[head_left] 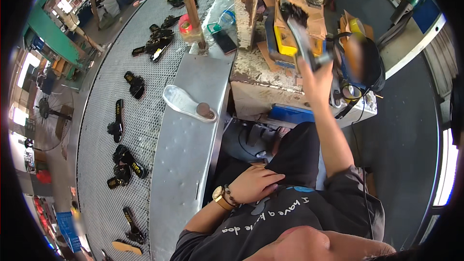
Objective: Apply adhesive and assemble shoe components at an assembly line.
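Note:
My right hand (316, 79) reaches forward over the worn work block, fingers closed around one end of a sandal (299, 34) with a black ruffled upper. Motion blurs the hand and the sandal's near end, including a dark and silvery part at the fingers. Beneath the sandal are cardboard pieces (316, 21) and a yellow box (285, 42). My left hand (256, 182) lies on my lap with its fingers stretched out, holding nothing; its wrist carries a watch and a beaded bracelet. A pale sole-shaped piece (181, 100) with a brown disc rests on the metal ledge (181, 159).
Left of the ledge, a mesh conveyor (159, 92) bears several black sandals (136, 84). Beyond the ledge are a phone (224, 42), a red tape roll (185, 24) and a wooden post (189, 0). A black bag (372, 63) and a tape roll (351, 91) sit at the right.

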`<state>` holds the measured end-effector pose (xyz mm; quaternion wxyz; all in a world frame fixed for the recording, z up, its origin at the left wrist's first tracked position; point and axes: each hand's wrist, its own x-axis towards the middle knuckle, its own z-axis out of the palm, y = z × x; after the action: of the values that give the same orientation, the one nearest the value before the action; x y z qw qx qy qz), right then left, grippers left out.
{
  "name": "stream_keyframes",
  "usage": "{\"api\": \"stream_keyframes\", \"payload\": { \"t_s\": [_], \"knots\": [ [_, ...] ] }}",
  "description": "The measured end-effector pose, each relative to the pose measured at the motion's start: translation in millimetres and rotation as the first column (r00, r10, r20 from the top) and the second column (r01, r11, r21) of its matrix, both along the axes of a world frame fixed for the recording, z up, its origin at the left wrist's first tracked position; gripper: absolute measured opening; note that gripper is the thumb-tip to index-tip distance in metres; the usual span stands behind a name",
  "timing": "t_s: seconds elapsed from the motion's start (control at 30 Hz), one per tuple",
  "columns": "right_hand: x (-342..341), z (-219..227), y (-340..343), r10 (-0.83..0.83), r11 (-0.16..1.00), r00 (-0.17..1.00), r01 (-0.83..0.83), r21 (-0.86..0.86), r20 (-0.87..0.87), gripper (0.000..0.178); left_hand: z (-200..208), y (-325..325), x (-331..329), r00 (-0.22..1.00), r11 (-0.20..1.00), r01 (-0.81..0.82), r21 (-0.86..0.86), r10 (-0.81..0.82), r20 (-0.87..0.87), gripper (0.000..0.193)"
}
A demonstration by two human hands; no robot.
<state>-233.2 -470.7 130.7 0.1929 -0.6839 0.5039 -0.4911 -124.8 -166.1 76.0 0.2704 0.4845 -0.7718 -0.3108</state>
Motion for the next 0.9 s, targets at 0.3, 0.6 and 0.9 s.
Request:
{"api": "stream_keyframes", "payload": {
  "t_s": [0.3,0.6,0.9],
  "knots": [
    [33.9,28.7,-111.7,-0.206,0.959,0.698,0.282,-0.001,-0.686,0.079,-9.2,1.5,28.1,0.942,0.961,-0.240,-0.135,0.264,0.208,0.028],
    [37.8,36.9,-140.8,-0.142,0.966,0.641,0.255,0.034,-0.754,0.084,-32.9,5.1,154.4,0.765,0.749,-0.644,-0.155,0.623,-0.162,0.020],
    [4.3,5.4,-175.9,-0.176,0.812,0.984,0.147,-0.565,0.003,0.027,-72.5,18.4,413.3,-0.436,-0.162,-0.814,-0.558,0.805,0.402,0.065]
  ]
}}
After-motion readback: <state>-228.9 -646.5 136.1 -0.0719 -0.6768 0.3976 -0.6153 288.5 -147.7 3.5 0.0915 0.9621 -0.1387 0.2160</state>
